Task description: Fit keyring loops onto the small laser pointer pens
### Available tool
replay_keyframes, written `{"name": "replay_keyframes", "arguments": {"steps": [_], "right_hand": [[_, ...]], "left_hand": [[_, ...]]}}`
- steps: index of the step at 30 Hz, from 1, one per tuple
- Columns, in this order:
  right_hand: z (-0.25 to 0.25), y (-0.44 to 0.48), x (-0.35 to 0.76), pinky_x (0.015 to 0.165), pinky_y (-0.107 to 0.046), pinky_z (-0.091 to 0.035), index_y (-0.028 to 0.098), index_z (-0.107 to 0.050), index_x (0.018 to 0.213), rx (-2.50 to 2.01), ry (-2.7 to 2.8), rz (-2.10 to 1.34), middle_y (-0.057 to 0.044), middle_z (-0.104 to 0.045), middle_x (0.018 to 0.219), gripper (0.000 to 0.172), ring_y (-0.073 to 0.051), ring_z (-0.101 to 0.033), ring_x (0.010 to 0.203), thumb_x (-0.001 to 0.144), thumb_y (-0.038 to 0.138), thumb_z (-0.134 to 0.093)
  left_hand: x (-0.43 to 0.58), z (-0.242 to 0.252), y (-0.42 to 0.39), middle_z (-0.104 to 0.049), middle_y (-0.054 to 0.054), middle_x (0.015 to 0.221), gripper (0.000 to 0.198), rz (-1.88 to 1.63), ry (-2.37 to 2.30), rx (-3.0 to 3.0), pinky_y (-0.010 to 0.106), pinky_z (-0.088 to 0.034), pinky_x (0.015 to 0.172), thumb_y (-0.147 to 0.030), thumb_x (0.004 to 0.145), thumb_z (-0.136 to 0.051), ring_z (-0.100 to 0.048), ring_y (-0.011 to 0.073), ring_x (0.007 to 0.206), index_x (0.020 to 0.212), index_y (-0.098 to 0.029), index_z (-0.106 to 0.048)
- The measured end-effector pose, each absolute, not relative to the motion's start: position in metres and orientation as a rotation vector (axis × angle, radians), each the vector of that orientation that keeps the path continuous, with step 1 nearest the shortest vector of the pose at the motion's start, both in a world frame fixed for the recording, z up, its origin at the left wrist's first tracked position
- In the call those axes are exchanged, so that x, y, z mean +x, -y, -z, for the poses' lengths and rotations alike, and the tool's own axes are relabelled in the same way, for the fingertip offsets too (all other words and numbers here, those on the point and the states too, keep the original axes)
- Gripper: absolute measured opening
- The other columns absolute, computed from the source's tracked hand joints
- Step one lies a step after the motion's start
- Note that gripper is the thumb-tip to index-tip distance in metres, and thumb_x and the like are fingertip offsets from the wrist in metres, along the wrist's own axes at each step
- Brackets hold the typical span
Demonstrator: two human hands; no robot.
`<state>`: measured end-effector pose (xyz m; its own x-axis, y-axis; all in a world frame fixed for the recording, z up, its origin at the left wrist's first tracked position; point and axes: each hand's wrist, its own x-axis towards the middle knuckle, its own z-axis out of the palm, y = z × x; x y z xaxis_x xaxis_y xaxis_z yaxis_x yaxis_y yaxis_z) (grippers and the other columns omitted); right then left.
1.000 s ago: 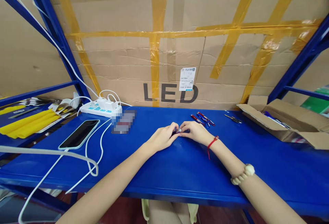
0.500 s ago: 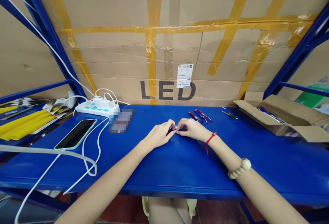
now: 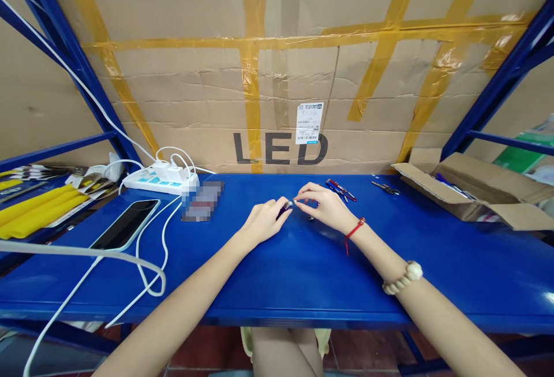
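Both my hands rest on the blue shelf top [image 3: 303, 273] near its middle. My left hand [image 3: 262, 221] is curled and pinches a small dark, metal-tipped part [image 3: 287, 206] at its fingertips. My right hand [image 3: 324, 205] meets it from the right, thumb and forefinger pinched at the same small part's tip. A tiny loose bit [image 3: 310, 217] lies on the shelf just under my right hand. Red-and-blue pen-like pieces [image 3: 341, 189] lie just behind my right hand.
A phone [image 3: 124, 224] on a white cable and a white power strip [image 3: 161, 179] sit at the left. Small pliers [image 3: 385, 188] and an open cardboard box [image 3: 476, 189] are at the right. Taped cardboard marked LED [image 3: 281, 77] closes the back. Yellow sheets [image 3: 34, 208] lie on the neighbouring shelf.
My hands stay together on the small part, and the right fingers have lifted slightly. The camera has tilted, so everything sits a little higher in view.
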<state>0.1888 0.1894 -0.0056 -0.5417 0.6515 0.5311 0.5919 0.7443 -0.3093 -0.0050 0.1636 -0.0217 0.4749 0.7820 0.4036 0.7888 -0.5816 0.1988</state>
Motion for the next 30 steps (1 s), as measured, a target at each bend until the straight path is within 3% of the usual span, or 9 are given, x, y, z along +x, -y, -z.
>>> {"name": "replay_keyframes", "arguments": {"steps": [4,21,26,30], "right_hand": [[0.007,-0.188,0.187,0.068,-0.022,-0.046,0.018,-0.064,0.087,-0.867,2.278,-0.084,-0.005,-0.058,0.093,0.020,-0.011,-0.057,0.078,0.084,0.030,-0.048],[0.000,-0.175,0.179,0.054,-0.020,-0.045,0.018,-0.066,0.090,-0.864,2.208,-0.128,-0.006,-0.058,0.094,0.026,-0.008,-0.053,0.063,0.083,0.036,-0.047],[0.001,-0.176,0.179,0.057,-0.020,-0.045,0.019,-0.066,0.090,-0.858,2.212,-0.073,-0.006,-0.058,0.094,0.025,-0.008,-0.053,0.063,0.083,0.034,-0.048],[0.000,-0.176,0.179,0.067,-0.022,-0.046,0.020,-0.067,0.090,-0.843,2.242,-0.021,-0.006,-0.059,0.093,0.025,-0.010,-0.055,0.073,0.084,0.033,-0.047]], "left_hand": [[-0.004,0.022,-0.164,-0.059,0.003,0.087,0.023,0.681,1.436,-2.674,0.024,-0.042,0.065,-0.036,0.092,-0.033,-0.059,0.0169,0.078,0.099,-0.019,-0.047],[-0.004,0.018,-0.163,-0.059,0.004,0.089,0.020,0.577,1.502,-2.666,0.023,-0.041,0.061,-0.031,0.093,-0.032,-0.058,0.0181,0.082,0.104,-0.018,-0.043],[-0.004,0.018,-0.163,-0.059,0.003,0.089,0.019,0.603,1.510,-2.667,0.022,-0.039,0.057,-0.029,0.093,-0.032,-0.058,0.0176,0.081,0.104,-0.018,-0.042],[-0.004,0.017,-0.163,-0.059,0.002,0.088,0.018,0.597,1.524,-2.663,0.022,-0.039,0.056,-0.030,0.093,-0.032,-0.058,0.0178,0.080,0.103,-0.019,-0.042]]}}
